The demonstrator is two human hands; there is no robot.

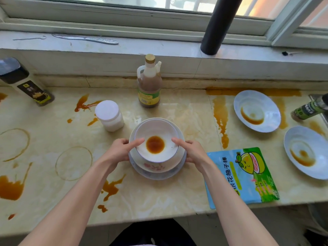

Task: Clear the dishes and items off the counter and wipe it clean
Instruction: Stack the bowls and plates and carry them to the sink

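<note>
- Left hand [118, 150] and right hand [193, 152] are gripping the bowl stack [154, 167] at the bench's middle, fingers [135, 142] curling round its sides.
- Brown stains [221, 114] are streaking the bench [159, 196] beneath the window [124, 4].

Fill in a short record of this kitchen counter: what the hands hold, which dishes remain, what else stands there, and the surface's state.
hands: left hand and right hand grip the stack of bowls at its sides
top bowl: brown sauce pooled in its middle
dishes remaining: far plate and near plate, both sauce-smeared, at the right
other items: brown bottle, white jar, printed pouch
counter: brown spills and ring marks, not yet wiped
</note>
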